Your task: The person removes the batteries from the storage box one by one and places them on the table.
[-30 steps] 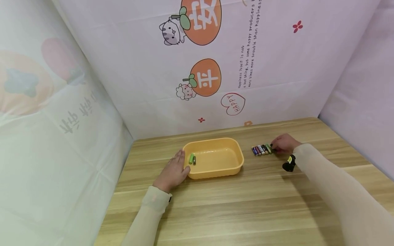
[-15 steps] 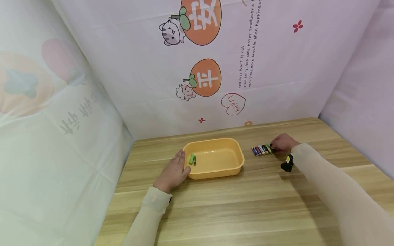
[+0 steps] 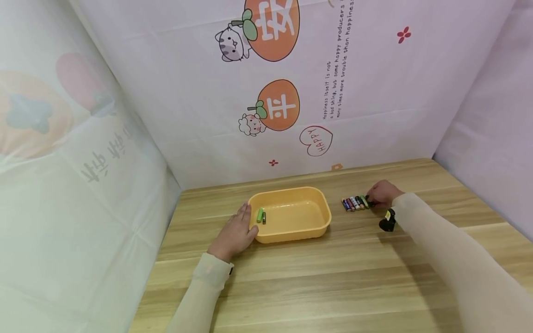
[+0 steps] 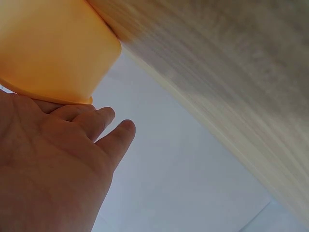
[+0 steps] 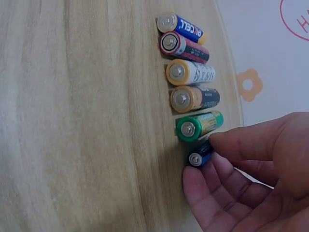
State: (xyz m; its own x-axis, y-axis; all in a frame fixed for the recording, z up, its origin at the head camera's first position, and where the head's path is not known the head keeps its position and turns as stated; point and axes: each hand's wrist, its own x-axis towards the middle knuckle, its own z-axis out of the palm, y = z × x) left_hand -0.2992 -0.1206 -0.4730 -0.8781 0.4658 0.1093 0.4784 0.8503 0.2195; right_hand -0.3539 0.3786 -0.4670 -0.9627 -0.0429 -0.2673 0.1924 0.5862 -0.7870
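My left hand (image 3: 235, 233) rests with straight fingers along the left rim of a yellow plastic basin (image 3: 300, 233). Seen from the left wrist, the fingers (image 4: 118, 140) lie against the outer side of the basin near its rim. A green battery (image 3: 260, 215) and a dark one lie inside, by the left wall. On the right, my right hand (image 3: 384, 193) pinches a small dark blue battery (image 5: 196, 158) between thumb and fingers, low at the table surface. Beside it is a green battery (image 5: 188, 128), the nearest of several batteries lying side by side in a row.
The row continues with a black-and-tan battery (image 5: 183, 99), a white one (image 5: 178, 72), a red one (image 5: 171, 42) and a blue one (image 5: 169, 22). A wood-grain table (image 3: 291, 282) carries everything. Printed cloth walls (image 3: 200, 115) stand behind and at both sides.
Very little differs. The right wrist has shifted slightly left while its fingers stay at the right end of the battery row. The left hand and basin look still.
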